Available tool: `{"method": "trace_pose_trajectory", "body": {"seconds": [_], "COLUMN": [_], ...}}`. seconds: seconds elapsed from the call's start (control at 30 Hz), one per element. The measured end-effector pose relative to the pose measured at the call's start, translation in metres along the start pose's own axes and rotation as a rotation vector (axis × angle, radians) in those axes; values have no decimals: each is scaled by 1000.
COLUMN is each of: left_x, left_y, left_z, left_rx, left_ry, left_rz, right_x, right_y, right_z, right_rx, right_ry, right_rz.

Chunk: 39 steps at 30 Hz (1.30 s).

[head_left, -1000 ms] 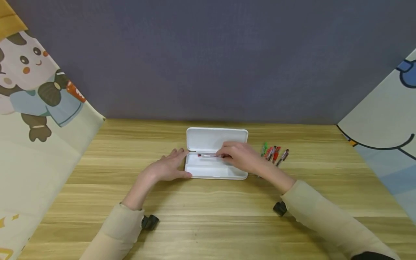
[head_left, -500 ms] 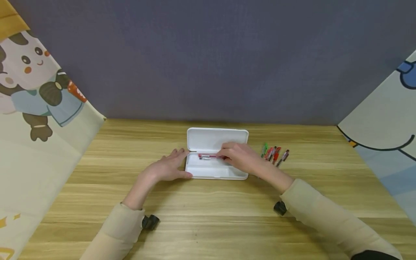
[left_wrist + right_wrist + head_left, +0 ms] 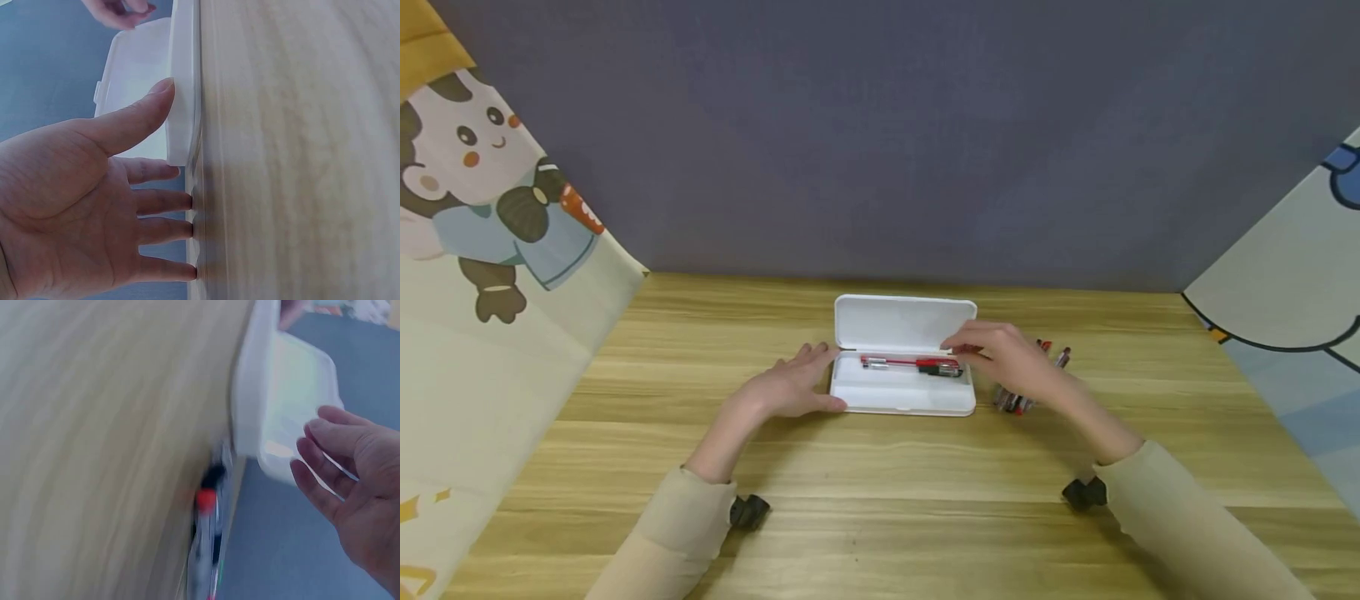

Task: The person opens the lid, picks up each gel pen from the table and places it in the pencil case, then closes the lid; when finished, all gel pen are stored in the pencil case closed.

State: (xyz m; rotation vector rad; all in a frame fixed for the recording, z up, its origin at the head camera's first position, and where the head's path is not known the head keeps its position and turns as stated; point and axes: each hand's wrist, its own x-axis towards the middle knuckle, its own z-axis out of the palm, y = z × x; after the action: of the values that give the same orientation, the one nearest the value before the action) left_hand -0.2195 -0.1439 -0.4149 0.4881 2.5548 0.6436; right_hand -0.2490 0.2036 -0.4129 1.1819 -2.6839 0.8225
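A white pencil case lies with its lid raised at the back. In its rear compartment, a red-capped pen and a black-capped pen lie side by side. My left hand steadies the case's left end, thumb against the front corner and fingers extended; the left wrist view shows that thumb touching the case wall. Above the case's right end is my right hand, its fingers loosely bent. In the right wrist view nothing shows between these fingers.
Several loose pens lie on the wooden table right of the case, partly hidden by my right hand. Behind the table rises a dark grey-blue panel. Cartoon-printed panels stand at both sides.
My right hand has let go of the pens inside the case and moved right, uncovering their red and black caps. The second pen came into view half a second ago. My left hand stays put.
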Motion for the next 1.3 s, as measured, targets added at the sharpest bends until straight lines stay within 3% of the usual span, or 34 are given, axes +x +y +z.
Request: {"method": "trace_pose_trajectory", "body": {"seconds": [0.1,0.27,0.53,0.83,1.3], "left_x": [1,2,3,3,4], "left_y": [0,0,1,2,2], "left_z": [0,0,1,1,2], "left_rx": [5,13,15,11,14], "left_ry": [-1,-1,0,2,4], "left_rz": [0,2,4,4,4], "right_x": [-14,-35,-72,-100,-104], "right_y": [10,26,48,78,91], "right_z": [-11,-23,-40,-48,-47], "right_rx": [63,30,25,-29,-74], "right_ry": [33,72,-30,-26,-70], "right_rz": [41,57,198,61,79]}}
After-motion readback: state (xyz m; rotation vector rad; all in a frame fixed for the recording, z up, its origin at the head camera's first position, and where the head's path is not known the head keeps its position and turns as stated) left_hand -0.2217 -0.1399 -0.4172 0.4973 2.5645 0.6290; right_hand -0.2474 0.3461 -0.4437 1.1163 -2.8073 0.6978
